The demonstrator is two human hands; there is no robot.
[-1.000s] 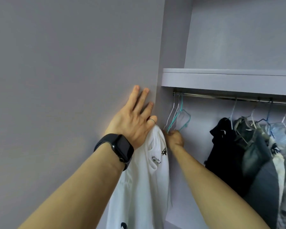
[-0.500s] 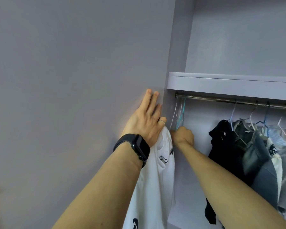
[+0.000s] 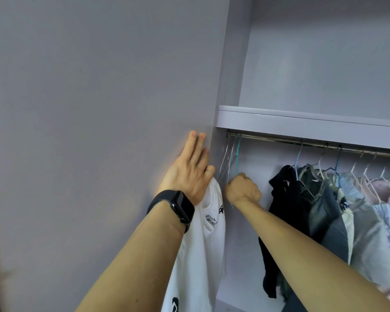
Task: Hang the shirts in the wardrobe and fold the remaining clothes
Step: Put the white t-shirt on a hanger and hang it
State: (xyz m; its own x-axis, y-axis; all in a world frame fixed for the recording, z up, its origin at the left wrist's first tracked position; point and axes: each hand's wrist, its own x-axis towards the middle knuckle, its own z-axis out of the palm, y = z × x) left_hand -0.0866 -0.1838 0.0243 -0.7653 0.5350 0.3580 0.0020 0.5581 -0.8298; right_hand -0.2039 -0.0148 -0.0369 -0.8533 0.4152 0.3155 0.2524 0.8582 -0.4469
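Hanging vertically, shirt (image 3: 200,255); right hand (image 3: 242,190) grips hangers (image 3: 231,158)

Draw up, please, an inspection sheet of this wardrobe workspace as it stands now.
Surface: no worktop in view; grey wall panel beside the open wardrobe.
Job's things: white shirt hangs from under the left hand, not on a hanger; empty hangers at the left end of the rail.
Clutter: nothing seen.
Grippers (hands): left hand flat on the panel, fingers straight; right hand grips the empty hangers.
Cables: nothing seen.
Surroundings: shelf above the rail; hung clothes, dark and pale, to the right; black watch on the left wrist.
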